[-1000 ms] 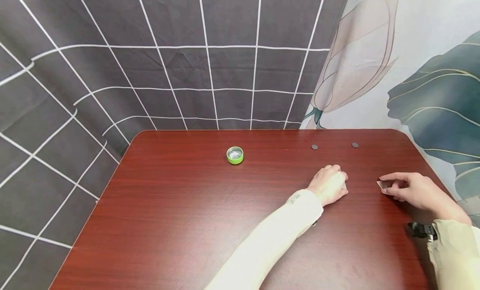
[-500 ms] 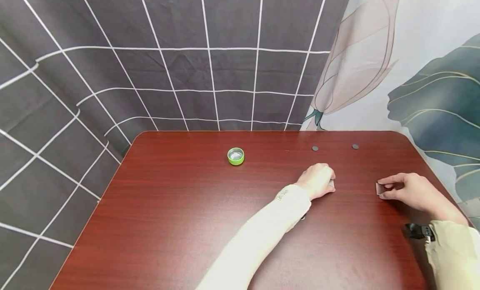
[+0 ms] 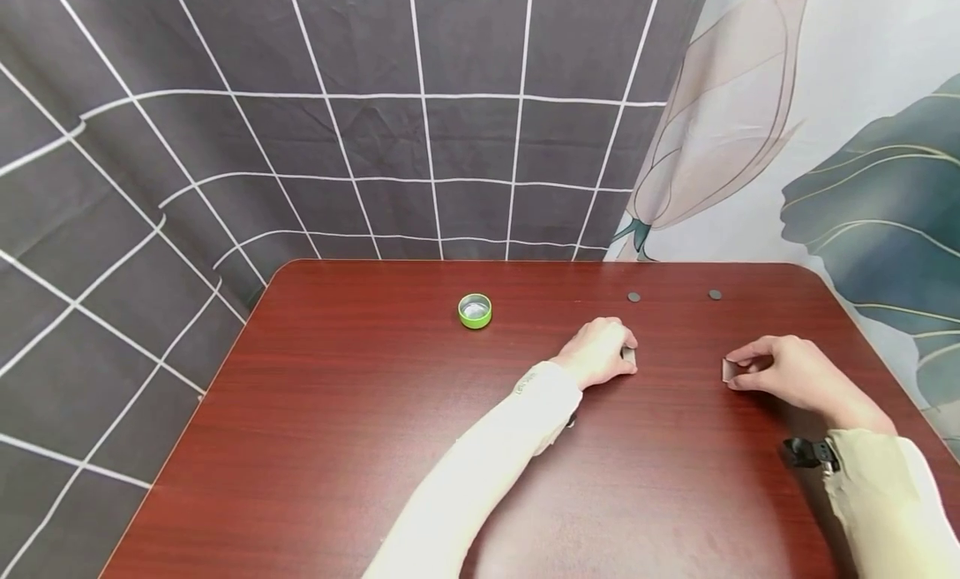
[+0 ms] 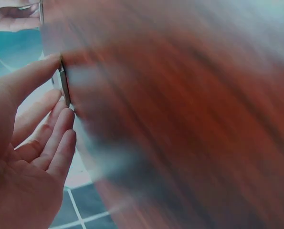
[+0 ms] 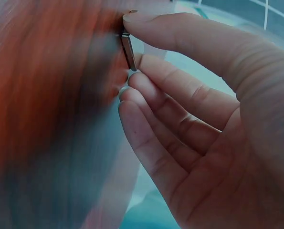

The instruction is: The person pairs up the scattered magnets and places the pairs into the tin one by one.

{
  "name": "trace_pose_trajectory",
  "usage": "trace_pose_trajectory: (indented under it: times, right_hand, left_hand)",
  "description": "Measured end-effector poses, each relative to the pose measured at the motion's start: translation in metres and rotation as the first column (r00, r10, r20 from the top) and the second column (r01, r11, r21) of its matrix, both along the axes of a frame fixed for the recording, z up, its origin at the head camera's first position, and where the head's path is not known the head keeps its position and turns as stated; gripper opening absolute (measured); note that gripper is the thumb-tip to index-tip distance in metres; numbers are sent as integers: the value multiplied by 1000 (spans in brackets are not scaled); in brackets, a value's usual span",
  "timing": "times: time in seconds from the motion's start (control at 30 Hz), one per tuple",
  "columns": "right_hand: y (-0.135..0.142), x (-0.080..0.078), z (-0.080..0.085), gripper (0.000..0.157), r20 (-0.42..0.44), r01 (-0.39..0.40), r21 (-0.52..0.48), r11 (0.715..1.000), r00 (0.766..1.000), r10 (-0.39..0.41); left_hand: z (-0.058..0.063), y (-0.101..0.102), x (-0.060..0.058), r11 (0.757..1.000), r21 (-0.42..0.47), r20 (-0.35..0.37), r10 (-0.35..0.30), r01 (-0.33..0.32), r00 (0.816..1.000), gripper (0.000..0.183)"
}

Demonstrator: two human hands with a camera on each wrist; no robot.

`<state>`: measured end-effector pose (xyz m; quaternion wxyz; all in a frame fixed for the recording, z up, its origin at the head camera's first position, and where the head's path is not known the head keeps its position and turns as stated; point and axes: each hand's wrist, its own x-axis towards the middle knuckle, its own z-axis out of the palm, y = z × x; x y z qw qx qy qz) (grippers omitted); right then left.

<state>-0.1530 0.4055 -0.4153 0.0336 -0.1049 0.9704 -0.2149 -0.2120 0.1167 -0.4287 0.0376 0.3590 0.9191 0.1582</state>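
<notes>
My left hand (image 3: 597,352) is low over the red-brown table (image 3: 360,446), pinching a small flat grey piece (image 3: 628,356) by its edges between thumb and fingers. In the left wrist view that flat piece (image 4: 64,83) shows edge-on, dark and thin. To the right, my right hand (image 3: 791,375) pinches a similar small flat square piece (image 3: 728,371), its face turned left toward the other one. Seen from the right wrist, this square piece (image 5: 128,51) is thin with a shiny edge, held between the thumb and fingertips. A gap of bare table separates the two pieces.
Two small dark grey discs, a left disc (image 3: 633,296) and a right disc (image 3: 715,295), lie near the table's back edge. A round green-rimmed tin (image 3: 475,311) stands left of them. Behind the table hang a grey grid curtain (image 3: 375,137) and a leaf-patterned curtain (image 3: 750,146).
Both hands have moved left across the table, each carrying its flat piece. The right hand's piece has turned to show more of its face. Discs and tin stay in place.
</notes>
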Motion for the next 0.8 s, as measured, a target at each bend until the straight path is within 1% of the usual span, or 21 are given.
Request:
trace_pose_trajectory:
  times: [0.2,0.27,0.5,0.63,0.8]
  right_hand:
    - [-24,-15,-1,31,-20,-41,-40,998,999,40]
    - [-33,-19,-1,31,-18,-55,-57,997,998,54]
    - [-54,-26,2,32,15,-64,-89,994,998,65]
    - [-64,-28,1,32,20,-70,-102,992,997,72]
    - [-75,-30,-3,31,20,-88,-144,986,996,92]
  left_hand:
    - [-1,-15,-5,999,37,2,-13,13,1000,18]
    - [-1,-20,-5,999,46,6,-16,16,1000,17]
    - [-2,-33,-6,997,71,11,-21,20,1000,28]
    - [-3,-39,-6,996,86,17,-35,34,999,28]
    - [-1,-46,-4,994,106,57,-20,14,998,27]
